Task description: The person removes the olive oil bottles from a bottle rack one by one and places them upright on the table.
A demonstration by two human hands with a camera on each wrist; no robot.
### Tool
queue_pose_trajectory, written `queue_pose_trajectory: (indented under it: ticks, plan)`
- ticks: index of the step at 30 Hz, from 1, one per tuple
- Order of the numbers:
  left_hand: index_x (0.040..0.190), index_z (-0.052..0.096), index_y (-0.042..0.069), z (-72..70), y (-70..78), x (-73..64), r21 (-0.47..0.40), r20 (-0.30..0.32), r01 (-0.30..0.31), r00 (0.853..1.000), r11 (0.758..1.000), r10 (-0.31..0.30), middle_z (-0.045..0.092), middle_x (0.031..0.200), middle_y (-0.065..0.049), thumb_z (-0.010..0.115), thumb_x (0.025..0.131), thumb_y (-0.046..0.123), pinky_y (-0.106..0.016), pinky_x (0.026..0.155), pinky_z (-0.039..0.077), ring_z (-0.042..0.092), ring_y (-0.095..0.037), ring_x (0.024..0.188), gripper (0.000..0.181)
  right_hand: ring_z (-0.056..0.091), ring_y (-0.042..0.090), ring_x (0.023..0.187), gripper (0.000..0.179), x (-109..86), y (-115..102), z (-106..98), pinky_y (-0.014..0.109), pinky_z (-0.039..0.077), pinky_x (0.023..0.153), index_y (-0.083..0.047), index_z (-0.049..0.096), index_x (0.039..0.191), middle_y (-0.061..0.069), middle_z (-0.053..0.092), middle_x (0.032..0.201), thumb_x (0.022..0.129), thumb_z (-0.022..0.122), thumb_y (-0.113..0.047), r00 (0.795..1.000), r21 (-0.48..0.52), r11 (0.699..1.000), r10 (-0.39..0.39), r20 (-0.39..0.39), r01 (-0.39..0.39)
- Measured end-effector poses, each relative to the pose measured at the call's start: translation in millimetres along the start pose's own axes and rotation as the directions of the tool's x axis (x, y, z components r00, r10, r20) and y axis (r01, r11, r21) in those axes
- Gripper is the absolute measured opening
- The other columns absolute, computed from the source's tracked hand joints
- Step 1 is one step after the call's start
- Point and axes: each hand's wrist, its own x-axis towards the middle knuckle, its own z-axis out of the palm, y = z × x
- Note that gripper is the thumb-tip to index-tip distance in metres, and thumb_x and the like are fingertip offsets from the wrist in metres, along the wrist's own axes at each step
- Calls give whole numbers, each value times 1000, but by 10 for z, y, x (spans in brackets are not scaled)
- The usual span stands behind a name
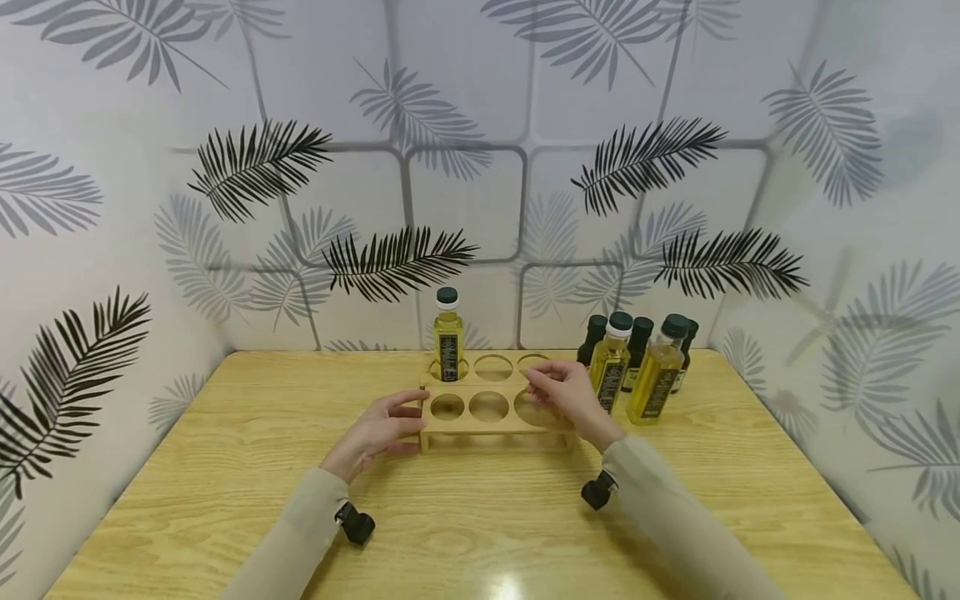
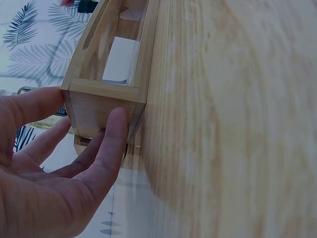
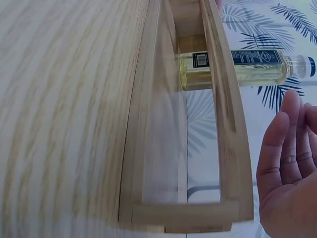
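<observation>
A two-tier wooden bottle rack (image 1: 495, 430) with round holes stands on the table. One bottle of yellow oil (image 1: 448, 337) with a dark green cap stands upright in its back left hole. My left hand (image 1: 378, 432) touches the rack's left end, and in the left wrist view its fairly straight fingers (image 2: 113, 144) rest against the wooden end panel (image 2: 99, 111). Over the rack's right holes hovers my right hand (image 1: 573, 393), holding nothing. Its loosely bent fingers (image 3: 275, 148) appear apart from the rack in the right wrist view.
Right of the rack stand two yellow oil bottles (image 1: 657, 379) (image 1: 609, 371) with green caps. Several dark bottles (image 1: 640, 343) stand close behind them. A patterned wall (image 1: 480, 208) rises along the back edge of the wooden table (image 1: 465, 517).
</observation>
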Motion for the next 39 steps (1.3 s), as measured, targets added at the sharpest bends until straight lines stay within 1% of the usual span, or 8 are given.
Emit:
queue_pose_trajectory:
  ticks: [6, 15, 18, 21, 24, 30, 34, 39]
  plan:
    - [146, 48, 18, 9, 11, -1, 1, 1, 0, 1000, 1000, 0, 46, 139, -23, 61, 95, 3, -42, 83, 60, 58, -30, 115, 54, 66, 9, 62, 37, 89, -38, 160, 28, 60, 63, 14, 61, 114, -4, 69, 71, 96, 66, -18, 1000, 55, 998, 28, 1, -28]
    - [146, 48, 20, -2, 54, 0, 14, 5, -18, 1000, 1000, 18, 45, 141, -22, 61, 96, 7, -45, 85, 59, 57, -31, 118, 53, 66, 9, 64, 33, 191, -76, 324, 24, 57, 61, 8, 65, 113, -3, 70, 75, 96, 65, -21, 1000, 55, 998, 16, 10, -16]
    - [146, 48, 20, -6, 58, 0, 22, 8, -17, 1000, 1000, 17, 45, 142, -21, 61, 96, 7, -45, 86, 59, 56, -31, 118, 53, 67, 10, 66, 31, 217, -87, 376, 24, 57, 61, 3, 66, 113, 5, 72, 84, 95, 66, -22, 1000, 55, 998, 25, 15, -26]
    - [145, 49, 20, 5, 58, -3, 28, 6, -16, 1000, 999, 16, 46, 141, -21, 62, 96, 7, -45, 86, 59, 57, -30, 117, 53, 67, 12, 71, 32, 253, -101, 432, 25, 57, 63, -2, 66, 117, 18, 70, 104, 94, 68, -25, 999, 36, 998, 43, 9, -43]
    - [146, 48, 18, 24, 67, -22, 34, 6, -20, 1000, 999, 20, 45, 142, -21, 61, 96, 6, -45, 86, 59, 57, -30, 116, 53, 67, 14, 78, 34, 302, -111, 483, 26, 57, 65, -6, 66, 120, 20, 66, 117, 94, 69, -28, 998, 13, 998, 61, 2, -61]
    - [146, 47, 15, 26, 55, -50, 46, 7, -34, 999, 998, 33, 44, 143, -23, 62, 96, 8, -45, 86, 59, 56, -33, 120, 53, 66, 18, 87, 30, 400, -200, 613, 26, 57, 64, -7, 68, 117, 9, 69, 109, 93, 70, -25, 996, 28, 996, 84, -19, -83]
    - [146, 48, 16, 28, 54, -47, 47, 2, -35, 999, 998, 35, 44, 144, -23, 63, 95, 9, -45, 86, 58, 56, -34, 121, 53, 64, 15, 83, 32, 465, -227, 692, 26, 56, 63, -2, 66, 120, 6, 69, 104, 93, 69, -21, 997, 43, 997, 70, -14, -70]
    - [146, 48, 15, 29, 58, -44, 51, 6, -36, 999, 998, 36, 44, 144, -23, 62, 95, 10, -47, 87, 58, 55, -35, 122, 52, 64, 17, 85, 31, 508, -229, 751, 29, 58, 67, -3, 68, 117, 6, 69, 103, 93, 69, -23, 999, 24, 999, 42, -5, -42]
